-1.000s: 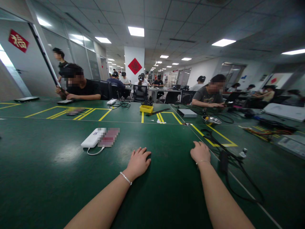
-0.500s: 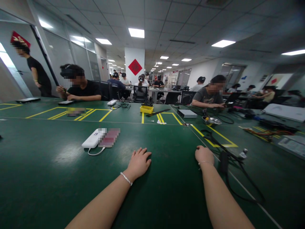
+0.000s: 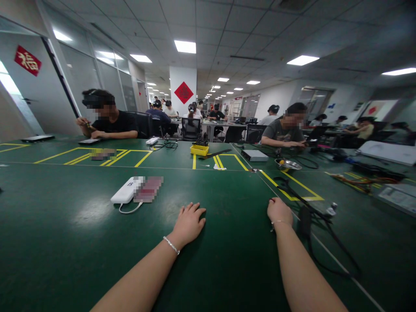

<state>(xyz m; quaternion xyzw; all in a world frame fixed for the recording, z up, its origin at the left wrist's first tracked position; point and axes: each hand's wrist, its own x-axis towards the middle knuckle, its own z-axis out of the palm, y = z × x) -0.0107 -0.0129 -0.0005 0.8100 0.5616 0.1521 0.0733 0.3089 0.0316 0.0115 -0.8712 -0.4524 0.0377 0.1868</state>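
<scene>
From where I stand, the person's left hand (image 3: 189, 223) lies palm down on the green table (image 3: 227, 264), its fingers a little apart and nothing visible in its grip. The right hand (image 3: 280, 212) is rounded, knuckles up, its fingers tucked from sight; I cannot tell whether they are pressed together or closed on anything.

Ahead of the left hand and off to its left, well apart from it, a white power bank (image 3: 125, 190) rests beside a blurred flat thing (a phone, I'd guess), with a short white cord (image 3: 130, 211) looping in front of them. Just beyond the right forearm, near but apart, lies a tangle of black cable with a dark block (image 3: 304, 221), a small bottle (image 3: 331, 209) right against it.

That right side worries me more. A careless sweep outward could hook the loose cable on the wrist or the thin bracelet (image 3: 281, 222), dragging the block and knocking the bottle over. On the other side, a long reach by the left hand might catch the white cord's loop and pull it loose, or skew the power bank. The metal bowl (image 3: 296, 165), farther off, looks safer.
</scene>
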